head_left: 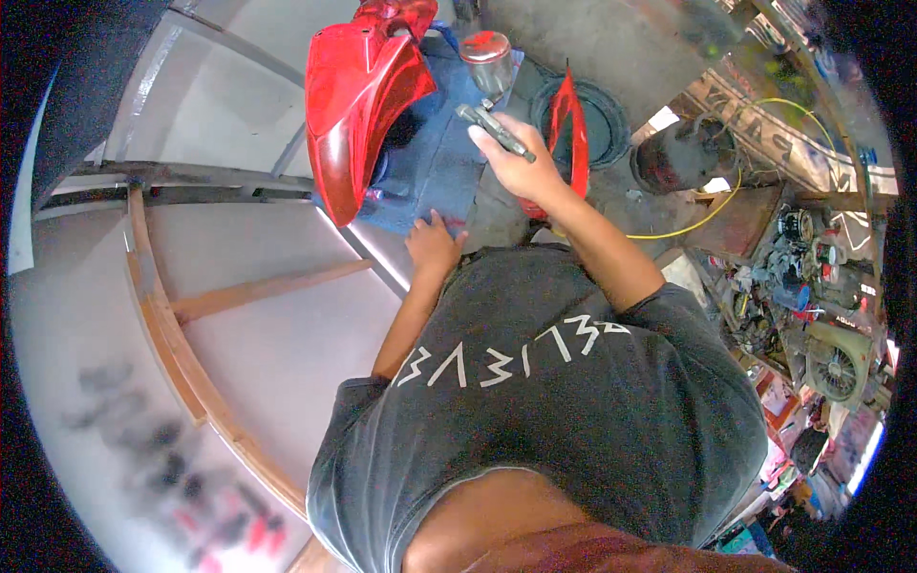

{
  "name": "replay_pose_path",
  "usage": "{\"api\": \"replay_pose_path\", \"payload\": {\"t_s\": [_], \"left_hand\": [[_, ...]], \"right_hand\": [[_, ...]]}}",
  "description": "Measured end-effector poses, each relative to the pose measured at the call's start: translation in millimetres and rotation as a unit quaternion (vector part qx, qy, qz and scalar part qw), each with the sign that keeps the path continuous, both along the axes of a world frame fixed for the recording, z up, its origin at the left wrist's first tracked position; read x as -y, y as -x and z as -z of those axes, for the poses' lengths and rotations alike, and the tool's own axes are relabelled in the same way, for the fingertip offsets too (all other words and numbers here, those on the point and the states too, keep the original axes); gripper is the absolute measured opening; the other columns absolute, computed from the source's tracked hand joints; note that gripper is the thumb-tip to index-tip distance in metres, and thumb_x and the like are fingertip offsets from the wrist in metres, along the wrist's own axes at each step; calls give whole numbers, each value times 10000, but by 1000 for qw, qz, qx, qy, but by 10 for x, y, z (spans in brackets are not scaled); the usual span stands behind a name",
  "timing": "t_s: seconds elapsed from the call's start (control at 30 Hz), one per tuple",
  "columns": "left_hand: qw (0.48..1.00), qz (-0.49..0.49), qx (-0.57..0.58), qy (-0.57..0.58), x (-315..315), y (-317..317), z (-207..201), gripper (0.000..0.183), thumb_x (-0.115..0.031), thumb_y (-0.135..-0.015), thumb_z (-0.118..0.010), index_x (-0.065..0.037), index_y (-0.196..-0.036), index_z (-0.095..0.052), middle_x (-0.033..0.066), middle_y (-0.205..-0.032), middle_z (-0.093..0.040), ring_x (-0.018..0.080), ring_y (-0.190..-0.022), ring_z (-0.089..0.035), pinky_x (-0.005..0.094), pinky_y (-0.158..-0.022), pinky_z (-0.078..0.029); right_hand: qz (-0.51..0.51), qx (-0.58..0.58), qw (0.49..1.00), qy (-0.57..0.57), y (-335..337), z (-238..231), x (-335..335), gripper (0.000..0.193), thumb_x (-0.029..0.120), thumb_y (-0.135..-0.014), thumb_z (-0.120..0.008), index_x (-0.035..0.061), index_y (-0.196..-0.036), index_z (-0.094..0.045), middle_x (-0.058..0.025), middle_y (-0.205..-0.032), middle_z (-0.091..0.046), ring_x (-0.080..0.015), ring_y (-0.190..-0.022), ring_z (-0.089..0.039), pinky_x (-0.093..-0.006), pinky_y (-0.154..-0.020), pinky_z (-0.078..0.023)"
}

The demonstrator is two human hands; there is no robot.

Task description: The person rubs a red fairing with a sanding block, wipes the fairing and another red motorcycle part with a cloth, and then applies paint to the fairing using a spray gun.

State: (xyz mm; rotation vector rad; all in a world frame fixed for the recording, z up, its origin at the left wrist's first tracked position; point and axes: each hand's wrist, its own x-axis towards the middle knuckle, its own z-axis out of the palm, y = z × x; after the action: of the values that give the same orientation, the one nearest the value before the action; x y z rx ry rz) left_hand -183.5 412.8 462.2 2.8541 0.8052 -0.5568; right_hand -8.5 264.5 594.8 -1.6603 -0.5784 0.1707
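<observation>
My right hand (523, 164) is closed around a spray gun (499, 132) with a metal body. On its far side is the gun's round metal cup (487, 67), its lid smeared with red. Down and to the left, my left hand (436, 246) holds nothing, its fingers apart at the near edge of a blue cloth (441, 162). A glossy red curved body panel (358, 105), like a motorcycle fairing, stands over the cloth's left side, apart from the gun. Right of my right hand is a narrow, pointed red panel (577, 143).
Behind the narrow panel lies a round dark basin (611, 119). Farther right are a dark bucket (683, 158) and a yellow hose (702, 222). Pale boards with a wooden frame (272, 291) stand on the left. Cluttered parts and a fan-like wheel (836, 371) fill the right side.
</observation>
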Motion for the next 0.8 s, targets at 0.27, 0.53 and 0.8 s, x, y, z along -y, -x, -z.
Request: {"api": "replay_pose_path", "payload": {"t_s": [0.27, 0.53, 0.8], "left_hand": [[998, 10, -51, 40, -39, -80, -66, 943, -656, -900, -638, 14, -1535, -445, 429, -1468, -461, 450, -1317, -588, 529, -1053, -487], [996, -3, -19, 84, -118, -130, -277, 767, -614, -920, -640, 21, -1348, -622, 307, -1226, -691, 428, -1210, -658, 499, -978, -551], [996, -42, 34, 64, -152, -52, -124, 729, -635, -871, -678, 10, -1208, -700, 293, -1178, -709, 450, -1113, -691, 514, -940, -565]], "right_hand": [[-21, -35, 999, 28, -10, 120, -100, 295, 307, -998, -680, 57, -1151, -719, -105, -824, -714, -186, -757, -678, -359, -735, -532], [-18, 25, 999, -10, -450, -431, -390, 268, 296, -1027, -659, 40, -1088, -709, 21, -821, -658, -80, -759, -574, -272, -704, -470], [-17, -12, 999, 48, -331, 167, -228, 292, 316, -1005, -677, 32, -1056, -719, -32, -748, -650, -119, -704, -594, -331, -668, -495]]}}
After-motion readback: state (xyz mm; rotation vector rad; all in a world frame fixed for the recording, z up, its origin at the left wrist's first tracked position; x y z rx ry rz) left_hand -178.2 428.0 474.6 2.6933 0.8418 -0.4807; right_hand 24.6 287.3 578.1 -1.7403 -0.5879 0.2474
